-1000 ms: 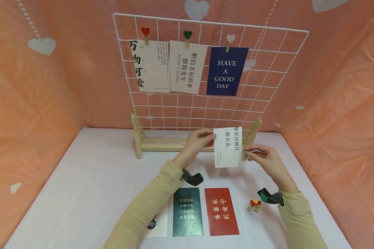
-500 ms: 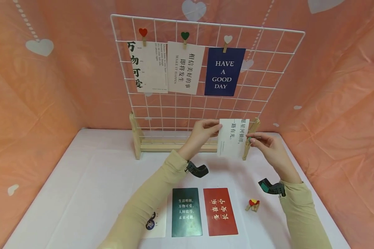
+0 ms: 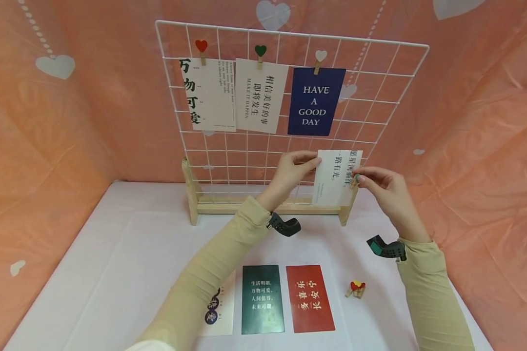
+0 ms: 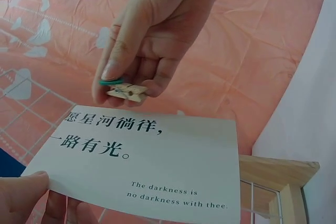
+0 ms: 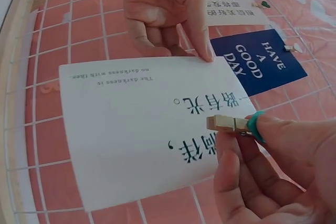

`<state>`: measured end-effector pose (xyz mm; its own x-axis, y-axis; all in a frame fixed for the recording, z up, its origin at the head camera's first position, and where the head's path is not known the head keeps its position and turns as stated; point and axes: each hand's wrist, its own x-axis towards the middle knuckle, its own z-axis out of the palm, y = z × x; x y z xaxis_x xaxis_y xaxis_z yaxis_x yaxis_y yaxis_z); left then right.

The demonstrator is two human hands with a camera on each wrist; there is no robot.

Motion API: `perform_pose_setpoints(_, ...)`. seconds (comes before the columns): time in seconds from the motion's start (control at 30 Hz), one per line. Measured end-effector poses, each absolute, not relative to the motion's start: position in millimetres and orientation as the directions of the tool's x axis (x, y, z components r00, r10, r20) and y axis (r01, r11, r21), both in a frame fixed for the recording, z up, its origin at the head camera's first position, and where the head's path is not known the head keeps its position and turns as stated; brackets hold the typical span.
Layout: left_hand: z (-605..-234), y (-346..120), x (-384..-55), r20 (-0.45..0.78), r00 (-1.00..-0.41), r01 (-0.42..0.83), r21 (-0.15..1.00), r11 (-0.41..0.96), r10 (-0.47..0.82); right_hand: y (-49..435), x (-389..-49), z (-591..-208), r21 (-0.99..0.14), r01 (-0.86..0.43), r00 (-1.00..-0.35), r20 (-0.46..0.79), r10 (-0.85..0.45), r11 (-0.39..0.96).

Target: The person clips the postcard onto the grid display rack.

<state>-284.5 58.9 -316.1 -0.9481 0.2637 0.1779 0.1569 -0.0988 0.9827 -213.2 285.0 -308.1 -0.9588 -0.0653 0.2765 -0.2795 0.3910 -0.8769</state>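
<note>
My left hand (image 3: pixel 292 176) pinches the left edge of a white card (image 3: pixel 334 183) with dark lettering, thumb on its front. The card is held up before the lower right part of the white wire grid (image 3: pixel 246 151). A small wooden clothespin (image 5: pixel 226 124) with a green top is pinched between the thumb and fingers of my right hand (image 3: pixel 384 192). In the left wrist view the clothespin stands just off the card's edge; in the right wrist view it overlaps the card's lettering. The hidden left fingers lie behind the card.
Two white cards and a blue card (image 3: pixel 317 101) hang on the grid from heart clips. On the table lie a green card (image 3: pixel 263 300), a red card (image 3: pixel 310 299) and a white card (image 3: pixel 221 312), partly under the left sleeve. Heart clips (image 3: pixel 356 288) sit at right.
Both hands have moved up, away from the body and slightly right, carrying the white card and the clothespin from above the table to in front of the grid.
</note>
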Motion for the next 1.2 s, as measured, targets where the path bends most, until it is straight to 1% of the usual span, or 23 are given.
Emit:
perform_pose_setpoints(0.2, -305.4, 65.7, -288.5, 0.182, -0.938, 0.155, 0.981, -0.112, 0.296, 288.1, -216.4, -296.6, -0.887, -0.318, -0.945, 0.323, -0.043, 0.336)
perform_pose_setpoints(0.43, -294.0, 69.2, -294.4, 0.241, -0.924, 0.227, 0.97, -0.081, 0.297, 290.6, -217.8, -278.5, -0.889, -0.347, -0.932, 0.362, -0.008, 0.3)
perform_pose_setpoints(0.67, -281.4, 72.6, -298.4, 0.274, -0.913, 0.256, 0.962, -0.098, 0.302, 290.4, -227.9, -264.6, -0.905, -0.359, -0.93, 0.368, -0.001, 0.228)
perform_pose_setpoints(0.93, -264.5, 78.7, -302.7, 0.294, -0.916, 0.26, 0.953, -0.156, 0.272, 289.9, -237.6, -253.5, -0.898, -0.367, -0.923, 0.384, 0.027, 0.244)
perform_pose_setpoints(1.2, -255.4, 84.1, -304.9, 0.35, -0.904, 0.326, 0.936, -0.136, 0.243, 285.3, -241.6, -242.2, -0.892, -0.429, -0.898, 0.438, 0.034, 0.145)
